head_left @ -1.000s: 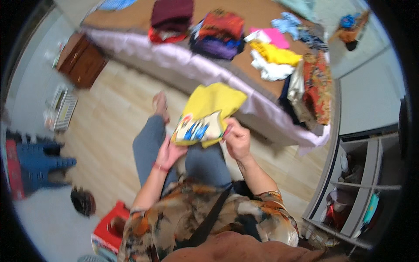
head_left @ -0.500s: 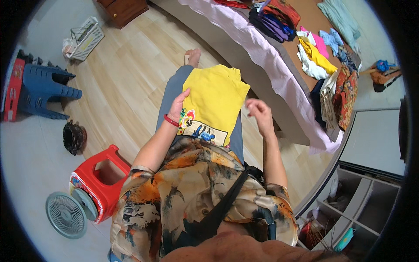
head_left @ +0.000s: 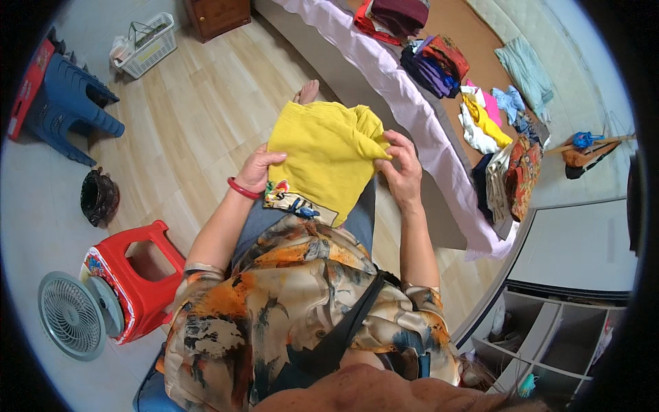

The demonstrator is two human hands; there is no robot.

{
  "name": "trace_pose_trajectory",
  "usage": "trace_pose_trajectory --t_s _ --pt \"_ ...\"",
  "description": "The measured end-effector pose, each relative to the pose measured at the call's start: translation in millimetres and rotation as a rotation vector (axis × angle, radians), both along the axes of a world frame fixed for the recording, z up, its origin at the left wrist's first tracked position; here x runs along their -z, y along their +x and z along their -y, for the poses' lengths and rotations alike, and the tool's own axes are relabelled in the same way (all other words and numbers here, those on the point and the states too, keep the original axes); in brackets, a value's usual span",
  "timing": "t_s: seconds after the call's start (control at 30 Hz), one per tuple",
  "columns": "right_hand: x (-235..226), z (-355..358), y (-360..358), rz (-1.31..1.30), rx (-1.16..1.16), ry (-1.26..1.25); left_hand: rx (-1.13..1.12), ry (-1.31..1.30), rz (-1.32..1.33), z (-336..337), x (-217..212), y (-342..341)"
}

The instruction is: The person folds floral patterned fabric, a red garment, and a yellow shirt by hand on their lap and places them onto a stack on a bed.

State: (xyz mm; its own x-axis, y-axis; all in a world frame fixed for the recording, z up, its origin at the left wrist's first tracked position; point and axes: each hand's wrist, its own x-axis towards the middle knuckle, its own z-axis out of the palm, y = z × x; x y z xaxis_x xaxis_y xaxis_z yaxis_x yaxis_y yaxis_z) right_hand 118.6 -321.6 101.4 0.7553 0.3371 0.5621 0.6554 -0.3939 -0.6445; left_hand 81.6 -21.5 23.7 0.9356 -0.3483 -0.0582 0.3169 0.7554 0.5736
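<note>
A yellow garment (head_left: 319, 154), partly folded, with a colourful printed panel along its near edge, lies across my lap over blue trousers. My left hand (head_left: 255, 169), a red bangle at its wrist, grips the garment's left edge, thumb on top and the other fingers beneath. At the right edge my right hand (head_left: 400, 167) pinches the cloth between thumb and fingers, where it bunches into creases. Whether the garment is a shirt cannot be made out from this folded shape.
On the right, a bed (head_left: 473, 20) carries several piles of clothes, including a yellow and white heap (head_left: 484, 123). Left of me are a red stool (head_left: 147, 264), a grey fan (head_left: 72, 316), a dark pot (head_left: 99, 197), blue stools (head_left: 72, 110) and a white basket (head_left: 151, 51). Shelves (head_left: 549, 329) stand lower right.
My right hand has come in and taken hold of the garment's right edge. The garment has shifted slightly left, its right side now bunched. The view has turned a little.
</note>
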Motion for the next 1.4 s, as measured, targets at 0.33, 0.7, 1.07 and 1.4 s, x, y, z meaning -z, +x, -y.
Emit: trace_pose_trajectory --t_s 0.33,0.7,1.07,1.4 --pt "-17 -71 -61 0.194 -0.522 -0.399 0.211 -0.007 -0.036 -63 7 -1" --pt "9 -59 -73 -0.745 -0.322 -0.084 0.277 1.099 0.465 -57 -37 -42" --pt "38 -58 -23 -0.714 -0.058 0.367 -0.381 1.161 0.655 -57 -70 -59" --pt "78 65 -75 -1.275 0.021 0.1 0.243 1.306 0.094 -145 -6 -98"
